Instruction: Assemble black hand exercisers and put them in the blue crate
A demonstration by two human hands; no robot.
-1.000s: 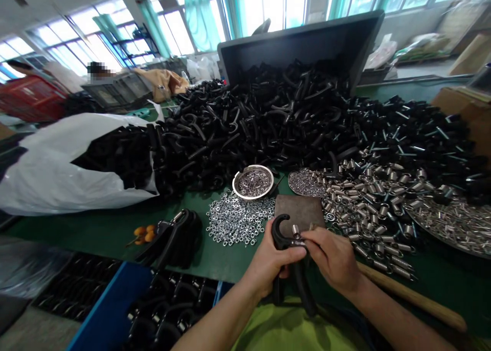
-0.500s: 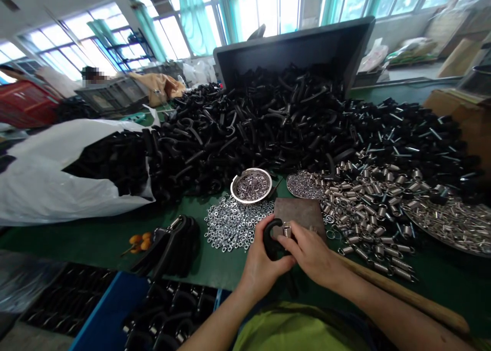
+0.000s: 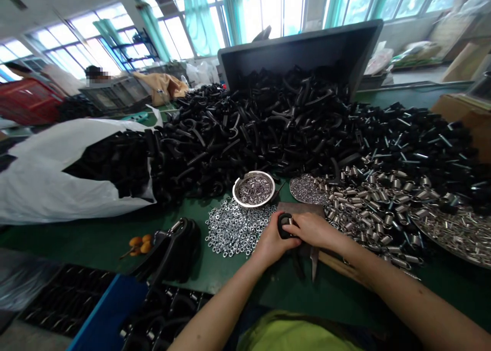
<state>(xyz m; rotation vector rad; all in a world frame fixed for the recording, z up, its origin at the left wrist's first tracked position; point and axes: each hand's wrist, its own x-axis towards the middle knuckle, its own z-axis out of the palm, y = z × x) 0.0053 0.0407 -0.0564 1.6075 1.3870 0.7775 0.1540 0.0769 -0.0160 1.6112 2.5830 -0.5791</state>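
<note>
My left hand (image 3: 269,244) is closed around a black curved plastic handle (image 3: 282,231), its hooked end facing up. A coiled metal spring (image 3: 290,221) sits inside the hook's opening. My right hand (image 3: 312,229) pinches at this spring, fingers closed, and partly covers it. Both hands are at the near edge of a flat metal block (image 3: 293,206). Below them, a dark piece and a pointed metal blade (image 3: 314,264) stick out toward me; what they belong to is hidden.
A heap of black handles (image 3: 261,131) spreads before a tipped grey bin (image 3: 299,44). Nuts (image 3: 230,228), a bowl of pins (image 3: 253,189) and loose springs (image 3: 368,202) lie around the block. Finished-looking black pieces (image 3: 180,248) and small orange fruits (image 3: 140,243) are at left. A wooden stick (image 3: 341,268) lies under my right forearm.
Both hands have moved forward and slightly right with the handle, over the metal block's near edge. The blade beneath them has come into view. The camera view has shifted slightly.
</note>
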